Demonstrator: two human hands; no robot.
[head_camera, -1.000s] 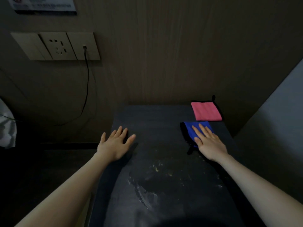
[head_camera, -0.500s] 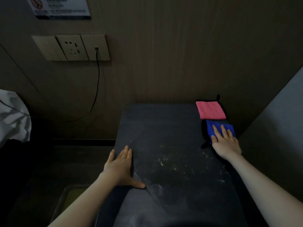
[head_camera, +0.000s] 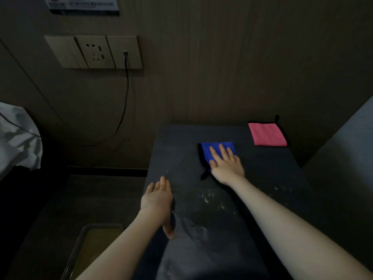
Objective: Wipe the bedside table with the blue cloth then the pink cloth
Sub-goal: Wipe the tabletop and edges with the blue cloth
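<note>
The dark bedside table stands against a wooden wall, with pale dust and crumbs on its middle and front. A folded blue cloth with a black edge lies flat on the far middle of the top. My right hand presses on it, palm down, fingers spread over the cloth. A folded pink cloth rests untouched at the far right corner. My left hand lies flat on the table's left edge, fingers together, holding nothing.
A wall socket panel has a black cable hanging down to the left. White bedding shows at the left edge. A bin with a pale liner stands on the floor left of the table. A grey panel rises on the right.
My right hand has slid the blue cloth leftward from the right edge to the far middle of the table. My left hand stays along the left edge.
</note>
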